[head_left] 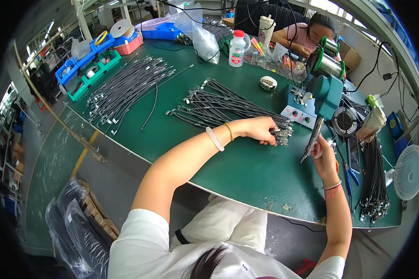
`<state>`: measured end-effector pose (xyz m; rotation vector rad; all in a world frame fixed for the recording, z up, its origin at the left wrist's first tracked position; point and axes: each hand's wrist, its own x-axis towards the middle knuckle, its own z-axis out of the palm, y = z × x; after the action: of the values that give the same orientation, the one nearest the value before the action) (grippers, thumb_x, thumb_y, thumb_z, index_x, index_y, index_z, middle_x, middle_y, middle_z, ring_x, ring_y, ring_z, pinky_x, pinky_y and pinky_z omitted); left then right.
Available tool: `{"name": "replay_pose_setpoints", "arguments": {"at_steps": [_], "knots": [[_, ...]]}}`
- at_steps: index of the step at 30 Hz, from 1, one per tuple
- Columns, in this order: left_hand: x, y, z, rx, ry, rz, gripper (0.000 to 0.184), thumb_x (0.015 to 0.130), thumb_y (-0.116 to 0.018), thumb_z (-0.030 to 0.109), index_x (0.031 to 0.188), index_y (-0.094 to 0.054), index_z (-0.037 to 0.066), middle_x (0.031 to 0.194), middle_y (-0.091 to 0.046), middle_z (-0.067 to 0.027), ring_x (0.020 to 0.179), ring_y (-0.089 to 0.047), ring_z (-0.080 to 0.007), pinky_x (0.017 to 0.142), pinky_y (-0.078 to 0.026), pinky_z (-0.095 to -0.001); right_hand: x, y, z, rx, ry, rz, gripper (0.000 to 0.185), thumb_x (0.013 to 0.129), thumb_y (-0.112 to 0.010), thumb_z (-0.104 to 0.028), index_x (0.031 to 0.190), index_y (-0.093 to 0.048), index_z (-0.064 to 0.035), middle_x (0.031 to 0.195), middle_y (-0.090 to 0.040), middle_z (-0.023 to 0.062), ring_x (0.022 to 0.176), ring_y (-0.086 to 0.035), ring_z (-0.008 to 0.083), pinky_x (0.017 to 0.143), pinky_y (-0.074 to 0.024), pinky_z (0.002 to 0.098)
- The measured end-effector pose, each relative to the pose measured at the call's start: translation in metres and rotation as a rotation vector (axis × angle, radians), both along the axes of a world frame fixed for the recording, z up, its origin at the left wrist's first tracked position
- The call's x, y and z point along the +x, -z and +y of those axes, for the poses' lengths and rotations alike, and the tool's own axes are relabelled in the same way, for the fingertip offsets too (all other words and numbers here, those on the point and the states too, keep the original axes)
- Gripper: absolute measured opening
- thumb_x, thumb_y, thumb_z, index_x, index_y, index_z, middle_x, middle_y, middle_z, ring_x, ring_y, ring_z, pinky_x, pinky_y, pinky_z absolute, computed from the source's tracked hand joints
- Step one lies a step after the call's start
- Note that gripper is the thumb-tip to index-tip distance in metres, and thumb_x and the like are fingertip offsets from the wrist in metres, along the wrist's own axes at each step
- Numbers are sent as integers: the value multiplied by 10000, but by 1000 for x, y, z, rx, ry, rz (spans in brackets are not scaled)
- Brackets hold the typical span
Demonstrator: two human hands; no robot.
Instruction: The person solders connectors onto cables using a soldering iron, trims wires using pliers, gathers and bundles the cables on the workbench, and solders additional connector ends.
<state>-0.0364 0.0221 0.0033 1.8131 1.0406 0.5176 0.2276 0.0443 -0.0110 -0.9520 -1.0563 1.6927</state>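
My left hand [261, 130] is closed on the connector ends of a bundle of black cables [228, 102] lying on the green table. My bent right hand [324, 156] has its fingers closed at the side of a soldering iron [312, 142], whose tip points down toward the tabletop. Something whitish shows by those fingers, too small to name. Above the iron is a teal machine head [328, 90]. A control box [298, 114] with knobs stands between the cables and this head.
More black cables [125, 88] lie at the left, and another bundle [375, 181] at the right near blue-handled pliers [351, 174] and a white fan [408, 172]. Wire spools [329, 65], a red-capped bottle [237, 49] and bins [81, 63] stand further back. A co-worker [307, 35] sits opposite.
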Motion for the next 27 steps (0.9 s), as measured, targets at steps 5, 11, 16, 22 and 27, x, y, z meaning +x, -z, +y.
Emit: {"name": "replay_pose_setpoints", "arguments": {"at_steps": [5,11,16,22,27], "knots": [[5,4,-7,-100,36,-93,102,682,-616,54,760,-621,-12,640,-595,-45,481,-512,-84,477,-417,-217,-5,0,-22,-28,25,-161,245,873,-477,-281,883,-542,-45,857,-608,118,734,-569,158,672,-476,267],[7,8,-15,-174,-34,-245,68,748,-615,59,768,-577,6,688,-601,-41,503,-506,-57,463,-376,-188,-3,6,-30,85,38,-208,246,876,-465,-255,880,-532,-18,842,-609,128,695,-585,174,641,-490,271],[15,8,-23,-345,-81,-428,122,768,-581,60,873,-556,4,759,-586,-67,562,-571,-116,485,-423,-201,-8,2,-39,108,-63,-211,245,873,-448,-193,931,-532,29,853,-607,131,733,-598,185,660,-502,281],[27,2,-32,-458,-150,-365,150,789,-565,73,887,-532,-35,768,-585,-98,668,-605,-153,573,-478,-204,-13,-4,-49,186,-252,-457,194,841,-483,-129,947,-573,7,809,-598,41,570,-464,44,480,-352,177],[29,-3,-30,-468,-146,-325,189,778,-609,100,891,-523,-24,780,-588,-96,677,-601,-145,592,-466,-205,-16,-8,-49,191,-263,-432,173,831,-507,-101,940,-587,8,704,-560,12,536,-433,31,463,-328,158]]}}
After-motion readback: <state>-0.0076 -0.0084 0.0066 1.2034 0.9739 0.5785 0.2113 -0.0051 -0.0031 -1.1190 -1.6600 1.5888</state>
